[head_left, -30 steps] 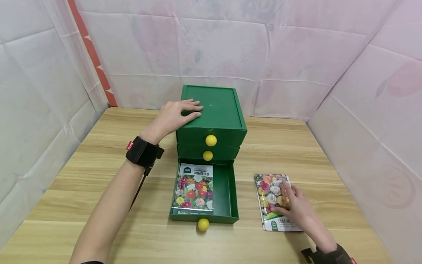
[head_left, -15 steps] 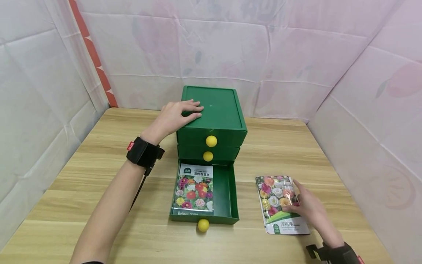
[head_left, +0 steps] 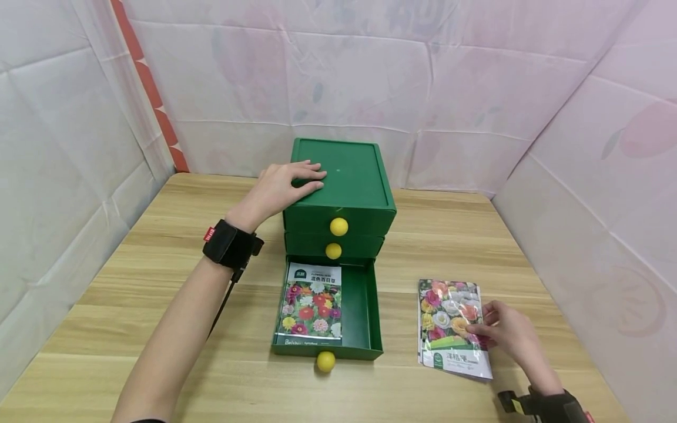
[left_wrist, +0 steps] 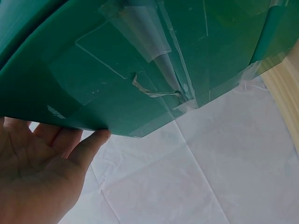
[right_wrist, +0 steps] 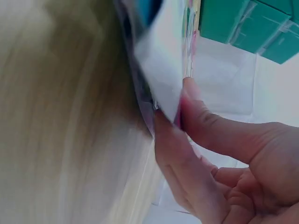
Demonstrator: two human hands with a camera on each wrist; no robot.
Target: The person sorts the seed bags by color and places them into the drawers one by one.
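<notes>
The right hand (head_left: 505, 333) pinches the edge of a seed packet (head_left: 451, 329) lying right of the open bottom drawer (head_left: 365, 305). There seem 2 packets stacked, so the thin grip could lift both or slip. The left hand (head_left: 280, 187) rests with straight fingers on the green cabinet (head_left: 349, 176)

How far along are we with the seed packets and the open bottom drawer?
Done: one seed packet lies flat in the open bottom drawer. In hand: the right hand pinches the second seed packet at its edge, lifting it off the table; the left hand rests on the green cabinet. Left: that packet is not yet in the drawer, which stands open.
</notes>
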